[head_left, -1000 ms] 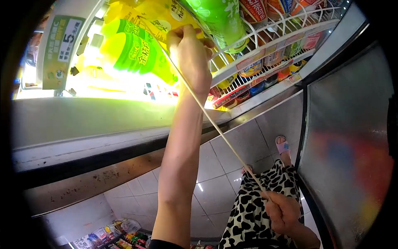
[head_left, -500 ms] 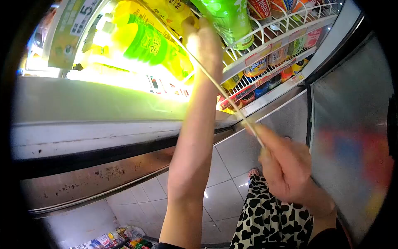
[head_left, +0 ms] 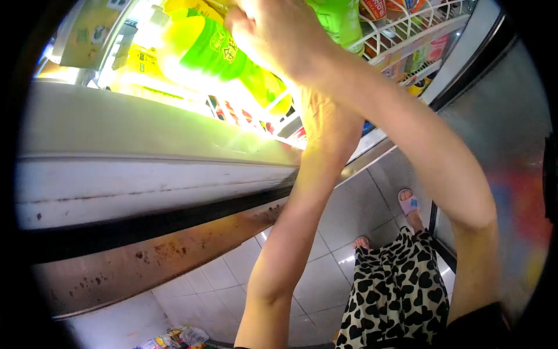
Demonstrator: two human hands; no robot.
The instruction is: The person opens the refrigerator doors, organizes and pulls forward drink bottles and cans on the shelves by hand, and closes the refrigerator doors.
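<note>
My right hand (head_left: 279,38) reaches into the lit cooler at the top, its fingers curled in beside a yellow bottle with a green label (head_left: 212,52). Whatever those fingers hold is hidden. Under my right wrist, the back of my left hand (head_left: 328,119) shows; its fingers are out of sight behind my right hand. My forearms cross there. A green bottle (head_left: 337,23) lies just right of my right hand. The thin stick cannot be seen.
The cooler's pale front ledge (head_left: 145,125) runs below the bottles. White wire racks (head_left: 412,26) with packaged goods stand at upper right. The open cooler door (head_left: 505,134) is at right. Grey floor tiles (head_left: 325,279) and packets (head_left: 174,337) lie below.
My right hand has risen from the lower right, up and left across my left hand. My left hand has shifted right and down. The stick has gone from sight.
</note>
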